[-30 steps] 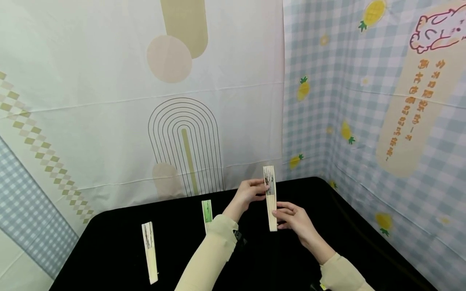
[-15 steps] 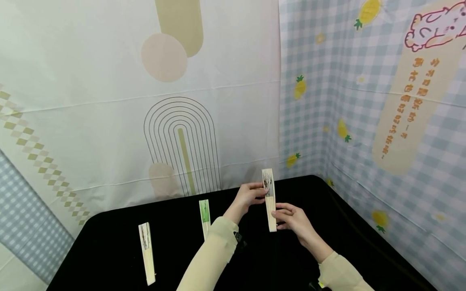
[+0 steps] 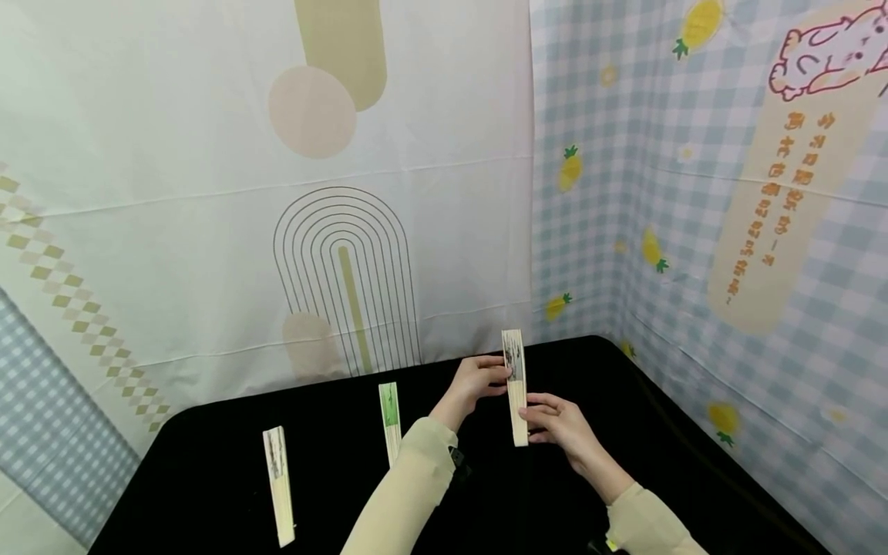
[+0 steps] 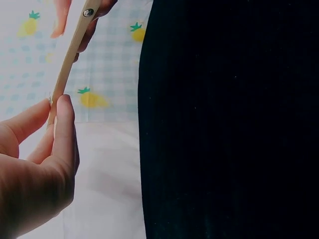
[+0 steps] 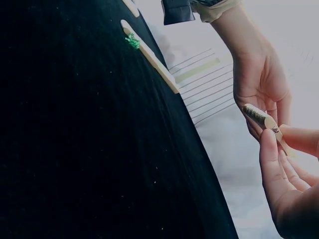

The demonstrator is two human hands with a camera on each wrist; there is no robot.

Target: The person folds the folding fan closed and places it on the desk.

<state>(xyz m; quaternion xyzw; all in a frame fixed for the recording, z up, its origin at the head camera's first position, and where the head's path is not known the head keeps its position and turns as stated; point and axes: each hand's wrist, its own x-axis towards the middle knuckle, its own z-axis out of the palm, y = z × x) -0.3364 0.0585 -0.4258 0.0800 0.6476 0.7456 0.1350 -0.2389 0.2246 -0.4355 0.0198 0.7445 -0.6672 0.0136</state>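
Both hands hold a folded hand fan [image 3: 517, 395] upright over the far right part of the black table. The fan has pale wooden ribs and a dark printed picture on its upper half. My left hand [image 3: 474, 389] pinches its upper part from the left, and my right hand [image 3: 567, 432] pinches it near the lower end. A metal rivet [image 4: 88, 12] shows at that end in the left wrist view. In the right wrist view the fan's end [image 5: 256, 115] points toward the camera between the hands.
On the black table [image 3: 208, 478] lie a second folded fan [image 3: 280, 489] with a dark print at left, and a green-topped folded fan [image 3: 390, 408], partly behind the left sleeve. A green tassel [image 5: 132, 41] shows by it. Cloth curtains [image 3: 472, 231] stand behind the table.
Both hands have lowered the held fan slightly. The head view has shifted a little, while the two fans on the table stay where they lie.
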